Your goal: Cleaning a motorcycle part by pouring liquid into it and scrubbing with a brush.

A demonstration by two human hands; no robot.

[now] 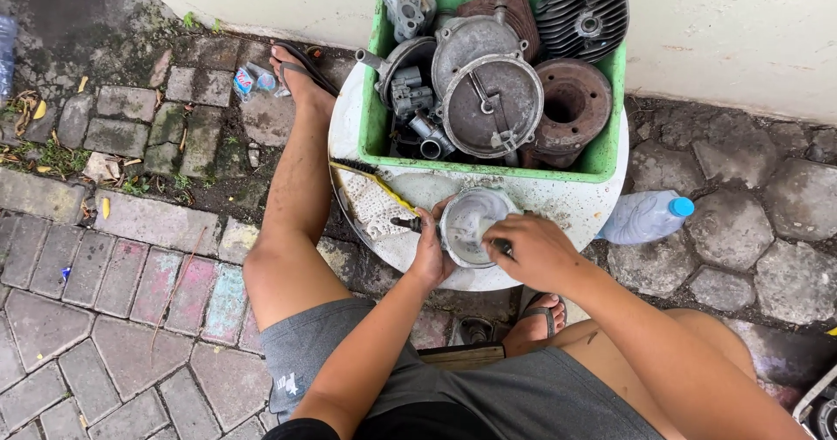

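Note:
My left hand (430, 252) grips the left rim of a round grey metal engine cover (469, 222) held over a white round basin (575, 203). My right hand (534, 248) rests on the cover's right side, fingers closed around a small dark tool that is mostly hidden. A short dark stub sticks out left of my left hand. A brush (370, 183) with a yellow handle lies in the basin to the left.
A green plastic crate (377, 117) full of metal engine parts sits on the basin's far side, against a pale wall. A plastic bottle (643, 218) with a blue cap lies on the paving at right. My legs flank the basin; wrappers lie at left.

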